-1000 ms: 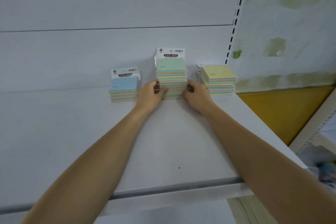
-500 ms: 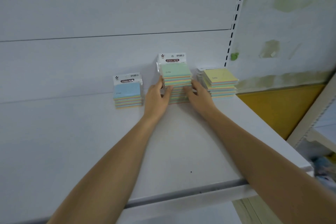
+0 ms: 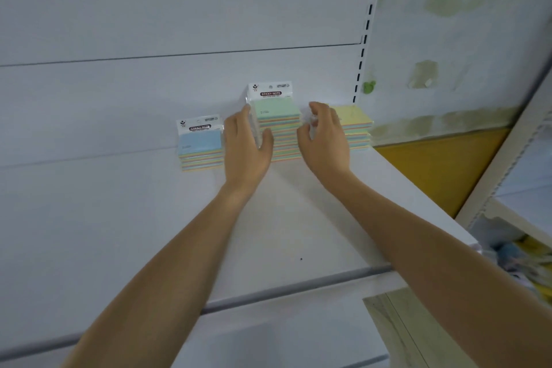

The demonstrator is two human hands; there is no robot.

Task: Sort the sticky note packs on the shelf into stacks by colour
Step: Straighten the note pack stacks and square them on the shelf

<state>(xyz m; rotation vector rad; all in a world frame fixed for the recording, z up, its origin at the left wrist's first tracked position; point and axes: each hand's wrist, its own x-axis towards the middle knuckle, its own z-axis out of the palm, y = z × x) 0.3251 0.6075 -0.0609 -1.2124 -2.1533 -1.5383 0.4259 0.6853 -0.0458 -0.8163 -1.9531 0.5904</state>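
Three stacks of sticky note packs stand at the back of the white shelf (image 3: 143,218). A low blue-topped stack (image 3: 200,143) is on the left, a taller green-topped stack (image 3: 276,110) in the middle, and a yellow-topped stack (image 3: 357,116) on the right. My left hand (image 3: 243,149) lies flat against the green stack's left side, thumb on its front. My right hand (image 3: 327,143) hovers just right of the green stack with curled, spread fingers. It hides part of the yellow stack.
The shelf's white back panel rises right behind the stacks, with a slotted upright (image 3: 366,27) at its right end. The shelf's front edge (image 3: 268,293) has a grey rail. Another shelf unit (image 3: 513,176) with blurred goods stands to the right.
My hands have slid up from the base of the green stack. The right hand has come off its side and opened; the left has flattened against it.
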